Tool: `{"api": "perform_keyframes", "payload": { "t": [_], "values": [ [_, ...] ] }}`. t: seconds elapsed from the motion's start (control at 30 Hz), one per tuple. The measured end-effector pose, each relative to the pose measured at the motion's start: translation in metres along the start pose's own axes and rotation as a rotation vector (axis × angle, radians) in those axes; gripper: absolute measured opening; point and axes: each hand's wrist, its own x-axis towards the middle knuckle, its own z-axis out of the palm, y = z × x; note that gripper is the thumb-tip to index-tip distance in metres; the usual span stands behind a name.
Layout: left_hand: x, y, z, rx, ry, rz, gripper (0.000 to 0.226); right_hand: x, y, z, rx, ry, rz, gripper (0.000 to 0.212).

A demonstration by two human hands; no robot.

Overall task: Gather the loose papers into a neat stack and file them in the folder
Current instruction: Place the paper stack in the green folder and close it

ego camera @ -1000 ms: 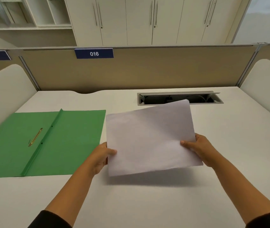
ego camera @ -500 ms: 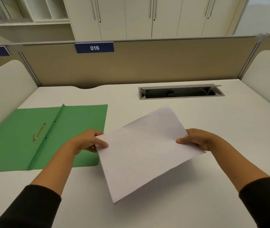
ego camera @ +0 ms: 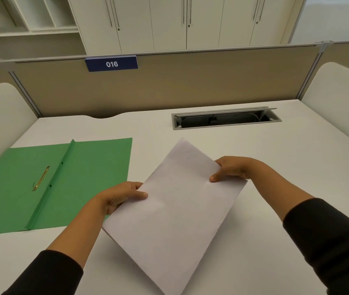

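Observation:
A stack of white papers (ego camera: 175, 211) is held above the white desk (ego camera: 275, 167), turned so one corner points away from me and one toward me. My left hand (ego camera: 120, 196) grips its left edge, thumb on top. My right hand (ego camera: 231, 169) grips its right edge, thumb on top. A green folder (ego camera: 79, 184) lies open and flat on the desk to the left of the papers, with a gold metal fastener (ego camera: 41, 178) near its spine. The stack's lower left edge overlaps the folder's near right corner in view.
An open cable slot (ego camera: 225, 119) is set into the desk behind the papers. A beige partition (ego camera: 190, 81) with a blue sign "016" (ego camera: 111, 64) closes the back. White rounded side panels (ego camera: 1, 116) stand left and right. Cabinets rise behind.
The paper stack has rotated clockwise from landscape to a diagonal, near-portrait lie and come lower and closer to me. Both hands kept their grip and shifted along with it.

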Motion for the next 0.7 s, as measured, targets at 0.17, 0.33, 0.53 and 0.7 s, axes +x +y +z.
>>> {"api": "perform_keyframes", "payload": {
  "t": [0.17,0.33,0.53,0.7],
  "values": [
    [0.000,-0.018,0.008,-0.078,0.092,0.073,0.056,0.009,-0.013,0.002,-0.145,0.156,-0.080,0.036],
    [-0.010,-0.036,0.013,-0.187,0.323,0.156,0.031,0.021,-0.001,0.035,0.183,0.629,-0.113,0.107],
    [-0.019,-0.042,0.006,-0.359,0.533,0.180,0.020,0.015,0.005,0.117,0.692,0.147,0.031,0.058],
    [-0.024,-0.038,-0.004,-0.434,0.544,0.155,0.018,0.017,-0.016,0.136,0.733,0.208,-0.126,0.014]
  ]
}}
